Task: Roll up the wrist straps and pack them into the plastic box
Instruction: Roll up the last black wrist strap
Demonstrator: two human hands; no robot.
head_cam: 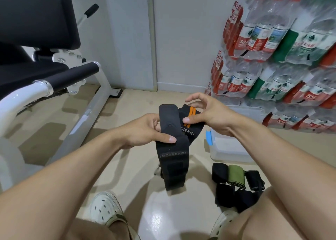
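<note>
A seated person holds a black wrist strap above the floor, the left hand gripping its folded upper part with the thumb pressed on top, the tail hanging between the knees. The right hand pinches an orange-striped black strap just beside it. The clear plastic box stands on the floor to the right, with rolled black and green straps lying near it

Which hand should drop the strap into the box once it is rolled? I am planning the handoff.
Probably the right hand: the plastic box sits on the floor just below it, while the left hand, gripping the black strap, is farther from it.
</note>
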